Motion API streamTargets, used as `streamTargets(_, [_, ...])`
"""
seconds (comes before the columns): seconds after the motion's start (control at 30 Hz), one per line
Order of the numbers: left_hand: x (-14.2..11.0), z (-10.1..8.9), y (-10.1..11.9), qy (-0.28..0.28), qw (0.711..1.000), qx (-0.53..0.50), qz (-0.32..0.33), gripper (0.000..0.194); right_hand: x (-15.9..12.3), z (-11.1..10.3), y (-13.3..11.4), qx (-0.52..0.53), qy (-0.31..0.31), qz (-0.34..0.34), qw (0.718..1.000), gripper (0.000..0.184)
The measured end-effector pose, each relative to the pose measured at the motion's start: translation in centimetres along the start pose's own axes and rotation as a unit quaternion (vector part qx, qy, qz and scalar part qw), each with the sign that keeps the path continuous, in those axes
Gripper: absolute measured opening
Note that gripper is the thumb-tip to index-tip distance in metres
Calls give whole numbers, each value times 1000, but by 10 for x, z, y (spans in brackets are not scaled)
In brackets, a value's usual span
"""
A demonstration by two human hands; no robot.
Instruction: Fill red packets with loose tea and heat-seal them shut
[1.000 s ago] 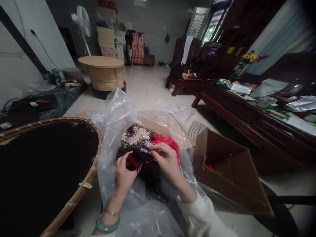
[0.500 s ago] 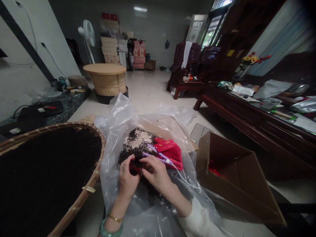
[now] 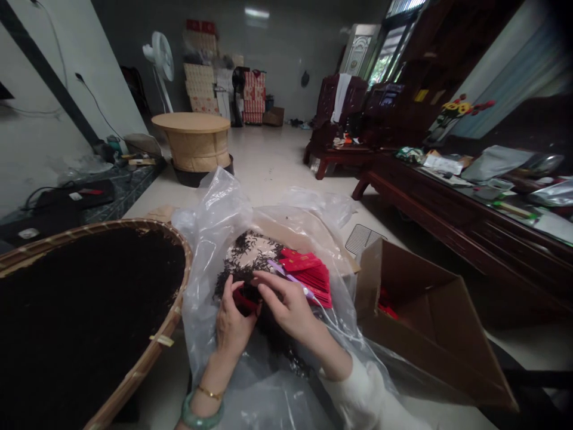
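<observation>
Pouch (image 3: 246, 304) of red is held over dark leaves (image 3: 229, 269) by the left hand (image 3: 235, 325), fingers curled around it. Against red packets (image 3: 313, 275), the purple tool (image 3: 307, 291), gripped a second ago, has been laid; whether anything is pinched by the half-bent right hand (image 3: 289, 307) cannot be told.

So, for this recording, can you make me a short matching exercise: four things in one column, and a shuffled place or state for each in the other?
Things:
1. left hand
2. purple tool
3. red packets
4. woven tray

Places or states:
A. fanned out in an overlapping pile
B. filled with dark loose material
C. holding a dark-red pouch
D. with a white cord running from one end

Right pairs: 1-C, 2-D, 3-A, 4-B
</observation>
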State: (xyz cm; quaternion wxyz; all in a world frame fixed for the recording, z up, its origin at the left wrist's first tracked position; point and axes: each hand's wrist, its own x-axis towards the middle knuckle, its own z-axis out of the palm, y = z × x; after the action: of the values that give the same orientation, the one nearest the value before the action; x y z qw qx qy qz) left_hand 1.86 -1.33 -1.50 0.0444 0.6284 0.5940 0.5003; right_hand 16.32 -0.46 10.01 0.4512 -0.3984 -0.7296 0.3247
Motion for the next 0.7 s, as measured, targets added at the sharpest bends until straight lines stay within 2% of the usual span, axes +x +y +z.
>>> streamTargets(0.07, [0,-1,-1,7,1000,-5,-12,87,-4,0,3,-59,20,-40,997,24])
streamTargets(0.17, [-1,-2,-2,-8,1000,-20,-20,90,-10,4,10,-197,-11,-118,973,15])
streamTargets(0.23, [-2,-2,-3,-23,999,-31,-30,90,-12,8,15,-282,-41,-120,951,14])
streamTargets(0.3, [-2,-2,-3,-34,997,-44,-44,90,-11,10,17,-330,-79,-87,937,13])
streamTargets(0.43, [2,-4,-2,-70,990,-99,-70,93,-4,3,19,-309,-168,-20,936,14])
streamTargets(0.53, [11,-10,-2,-119,976,-149,-103,93,0,-9,21,-261,-187,0,947,16])
streamTargets(0.6, [18,-15,0,-159,964,-167,-130,81,1,-18,22,-229,-189,-5,955,17])
streamTargets(0.7, [27,-23,5,-210,948,-196,-140,44,2,-28,22,-176,-197,-21,964,18])
